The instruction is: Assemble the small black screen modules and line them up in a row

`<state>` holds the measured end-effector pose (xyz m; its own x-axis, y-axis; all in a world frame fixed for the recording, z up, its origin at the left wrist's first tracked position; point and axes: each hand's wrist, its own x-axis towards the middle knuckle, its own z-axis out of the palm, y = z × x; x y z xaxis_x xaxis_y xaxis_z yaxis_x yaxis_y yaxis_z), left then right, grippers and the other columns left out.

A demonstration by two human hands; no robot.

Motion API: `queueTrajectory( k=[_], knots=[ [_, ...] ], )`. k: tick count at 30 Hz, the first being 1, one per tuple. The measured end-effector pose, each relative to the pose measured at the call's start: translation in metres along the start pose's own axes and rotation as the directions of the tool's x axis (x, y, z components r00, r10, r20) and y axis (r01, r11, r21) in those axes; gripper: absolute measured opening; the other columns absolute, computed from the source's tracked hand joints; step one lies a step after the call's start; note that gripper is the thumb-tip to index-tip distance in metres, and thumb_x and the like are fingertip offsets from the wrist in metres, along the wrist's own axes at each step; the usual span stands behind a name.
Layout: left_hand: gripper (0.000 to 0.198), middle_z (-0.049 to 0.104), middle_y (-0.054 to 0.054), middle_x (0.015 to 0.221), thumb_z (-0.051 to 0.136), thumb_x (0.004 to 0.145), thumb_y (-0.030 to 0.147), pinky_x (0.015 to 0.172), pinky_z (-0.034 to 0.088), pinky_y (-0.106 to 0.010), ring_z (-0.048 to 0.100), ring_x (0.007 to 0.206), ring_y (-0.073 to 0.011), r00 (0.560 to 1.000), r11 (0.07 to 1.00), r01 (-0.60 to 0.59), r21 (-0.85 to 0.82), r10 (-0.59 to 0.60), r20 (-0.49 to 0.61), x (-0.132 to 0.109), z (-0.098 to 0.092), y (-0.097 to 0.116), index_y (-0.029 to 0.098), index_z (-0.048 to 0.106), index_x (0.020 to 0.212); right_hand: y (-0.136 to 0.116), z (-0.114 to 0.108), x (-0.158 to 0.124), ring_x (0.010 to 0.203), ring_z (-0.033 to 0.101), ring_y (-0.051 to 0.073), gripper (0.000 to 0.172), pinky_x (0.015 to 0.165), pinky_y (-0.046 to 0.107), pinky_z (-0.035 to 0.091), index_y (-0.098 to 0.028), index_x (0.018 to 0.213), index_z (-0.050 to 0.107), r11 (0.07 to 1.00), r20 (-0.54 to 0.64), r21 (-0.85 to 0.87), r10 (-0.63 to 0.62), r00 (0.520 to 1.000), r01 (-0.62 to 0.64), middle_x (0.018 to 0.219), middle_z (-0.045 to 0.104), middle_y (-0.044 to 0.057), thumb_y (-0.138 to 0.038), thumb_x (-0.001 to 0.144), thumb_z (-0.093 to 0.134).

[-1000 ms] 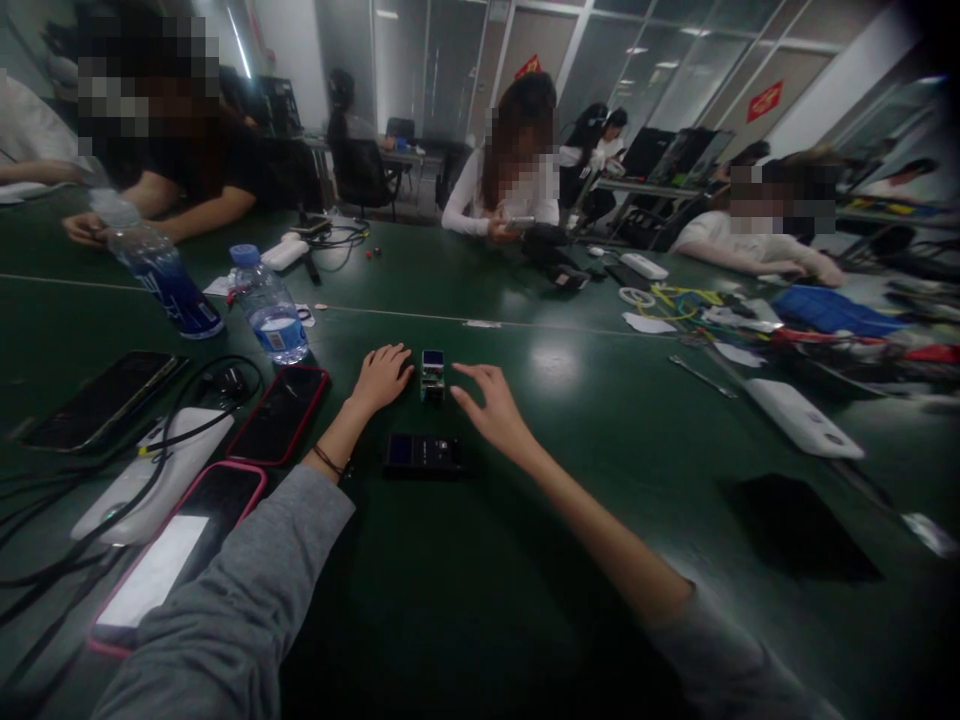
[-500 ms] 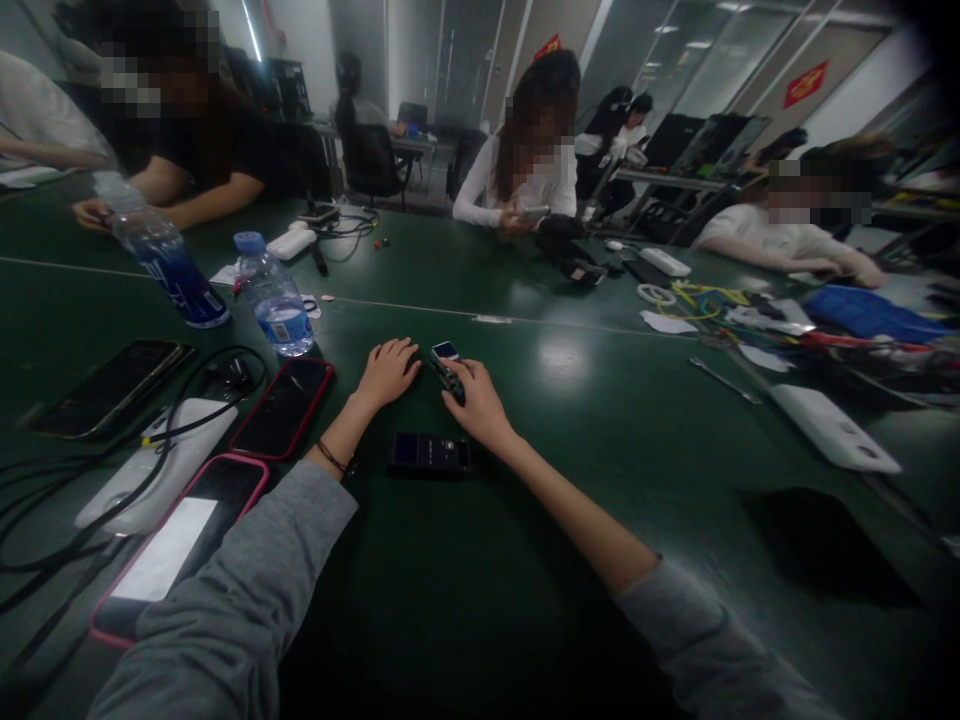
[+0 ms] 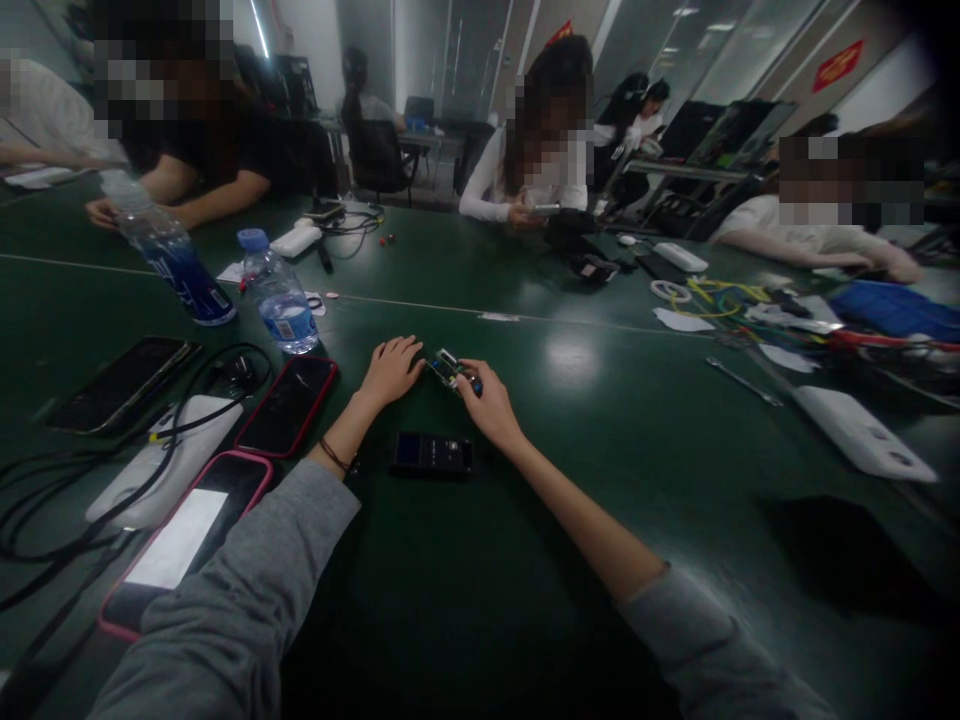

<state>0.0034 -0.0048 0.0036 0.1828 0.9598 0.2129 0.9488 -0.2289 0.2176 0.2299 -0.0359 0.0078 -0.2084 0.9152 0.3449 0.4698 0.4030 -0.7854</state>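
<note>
My left hand (image 3: 393,368) lies palm down on the green table, fingers stretched out and nothing in it. Just right of its fingertips is a small circuit board (image 3: 445,370) with a pale rectangular part on its far end. My right hand (image 3: 488,402) grips the near end of this board between thumb and fingers. A small dark, rounded piece with a bluish tint (image 3: 475,384) shows at the fingers; I cannot tell whether it belongs to the board. Between my wrists, nearer to me, a black handheld device (image 3: 433,454) with a dark screen area lies flat.
To the left are a red-edged phone (image 3: 289,407), a pink-cased phone (image 3: 187,540), a white power bank (image 3: 165,465), black cables and two bottles, one a water bottle (image 3: 283,310). A wrench (image 3: 742,381) and another white power bank (image 3: 862,432) lie right. People sit across the table.
My right hand has shifted slightly right and turned the circuit board, exposing more of its parts. The dark rounded piece now shows at my fingers. My left hand stays flat; the view shifts slightly.
</note>
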Motion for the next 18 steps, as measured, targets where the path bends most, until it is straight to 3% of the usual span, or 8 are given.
queueTrajectory(
  k=[5,10,13,18],
  knots=[
    [0.05,0.049,-0.008,0.166,0.039,0.111,0.039,0.128,0.032,-0.05,0.041,0.154,-0.0292,1.0,1.0,0.003,0.0,-0.003,0.01,-0.0008,-0.0034,0.0014,0.021,0.055,0.154,0.0059,0.0012,0.0023,0.109,0.062,0.033,0.034,0.099,0.053,0.052,-0.019,0.122,0.068,0.998,-0.018,-0.04,0.053,0.998,-0.054,0.114,0.069,0.015,-0.041,0.101,0.052],
    [0.049,0.048,-0.007,0.167,0.04,0.111,0.038,0.128,0.031,-0.048,0.041,0.155,-0.028,1.0,1.0,0.012,0.005,-0.012,0.016,-0.0015,-0.0051,0.0028,0.021,0.054,0.155,0.0051,0.0029,-0.0004,0.114,0.057,0.037,0.055,0.1,0.055,0.05,-0.017,0.134,0.062,0.993,-0.033,-0.07,-0.099,0.995,0.096,0.123,0.065,0.019,-0.056,0.095,0.063],
    [0.049,0.048,-0.007,0.167,0.04,0.111,0.039,0.129,0.031,-0.048,0.04,0.155,-0.0278,1.0,1.0,0.017,0.007,-0.017,0.019,-0.0014,-0.0049,0.0033,0.022,0.054,0.155,0.0033,0.0026,-0.0012,0.112,0.058,0.036,0.049,0.099,0.054,0.05,-0.017,0.131,0.064,0.984,-0.023,-0.083,-0.158,0.987,0.156,0.122,0.067,0.018,-0.051,0.095,0.062],
    [0.05,0.047,-0.006,0.167,0.039,0.112,0.04,0.129,0.031,-0.049,0.04,0.155,-0.0277,1.0,1.0,0.01,0.005,-0.01,0.014,-0.0013,-0.0029,0.0019,0.021,0.053,0.156,0.0013,-0.0007,-0.0013,0.107,0.065,0.033,0.043,0.095,0.05,0.051,-0.019,0.126,0.067,0.999,-0.054,0.027,-0.041,0.998,0.042,0.119,0.071,0.015,-0.05,0.1,0.055]
  ],
)
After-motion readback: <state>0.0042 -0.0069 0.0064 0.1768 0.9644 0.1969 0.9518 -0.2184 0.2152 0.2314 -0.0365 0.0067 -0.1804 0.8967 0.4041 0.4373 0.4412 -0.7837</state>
